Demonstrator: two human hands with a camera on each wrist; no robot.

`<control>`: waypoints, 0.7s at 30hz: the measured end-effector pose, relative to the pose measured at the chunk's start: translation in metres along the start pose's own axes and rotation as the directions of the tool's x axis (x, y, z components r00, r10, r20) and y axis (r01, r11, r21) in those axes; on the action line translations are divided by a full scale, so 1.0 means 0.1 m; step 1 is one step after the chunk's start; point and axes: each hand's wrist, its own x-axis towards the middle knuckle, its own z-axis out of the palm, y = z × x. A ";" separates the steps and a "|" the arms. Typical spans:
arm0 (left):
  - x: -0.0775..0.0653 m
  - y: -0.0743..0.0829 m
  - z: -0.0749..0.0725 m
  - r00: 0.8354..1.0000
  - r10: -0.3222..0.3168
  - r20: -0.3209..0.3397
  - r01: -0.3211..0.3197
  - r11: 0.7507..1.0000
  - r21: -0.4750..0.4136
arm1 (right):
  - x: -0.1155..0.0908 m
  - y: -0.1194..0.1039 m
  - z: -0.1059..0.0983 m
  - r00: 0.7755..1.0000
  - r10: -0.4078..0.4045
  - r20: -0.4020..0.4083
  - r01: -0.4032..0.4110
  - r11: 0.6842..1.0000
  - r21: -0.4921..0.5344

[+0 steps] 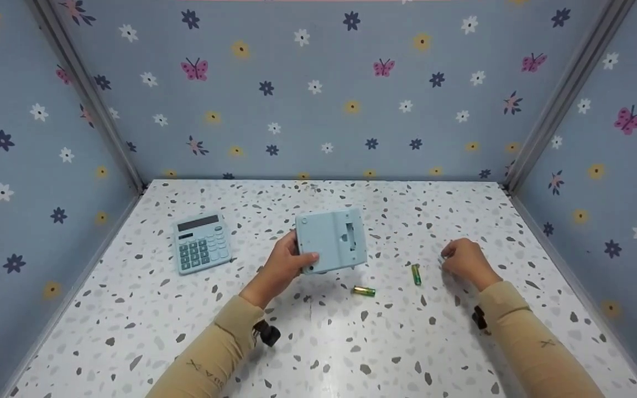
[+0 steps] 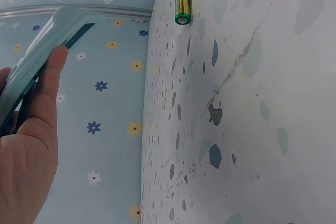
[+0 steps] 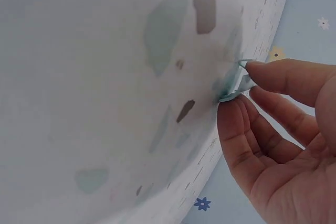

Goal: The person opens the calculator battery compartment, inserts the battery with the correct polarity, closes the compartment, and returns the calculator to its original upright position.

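Note:
My left hand grips a light blue calculator by its left side, thumb on its back. That back faces up, and an uncovered battery compartment shows near its right edge. In the left wrist view the calculator appears edge-on. Low over the table at the right, my right hand pinches a small light blue plastic cover between thumb and fingers, close to the surface. Two green-and-gold batteries, one lying sideways and one pointing away, rest between the hands.
A second light blue calculator lies keys up at the left of the speckled white table. Flower-patterned panels wall in the back and both sides, with metal posts at the corners.

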 end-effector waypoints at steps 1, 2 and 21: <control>0.00 0.00 0.00 1.000 0.001 0.000 -0.001 1.000 0.001 | 0.00 0.00 0.00 1.000 0.006 0.002 -0.006 1.000 0.002; 0.00 0.00 0.00 1.000 -0.001 0.000 0.001 1.000 0.001 | 0.01 0.00 0.00 1.000 0.011 0.004 -0.011 1.000 0.004; 0.01 -0.01 -0.03 1.000 0.003 0.000 -0.003 1.000 -0.004 | -0.04 -0.12 -0.05 0.997 -0.059 -0.041 0.059 0.998 0.004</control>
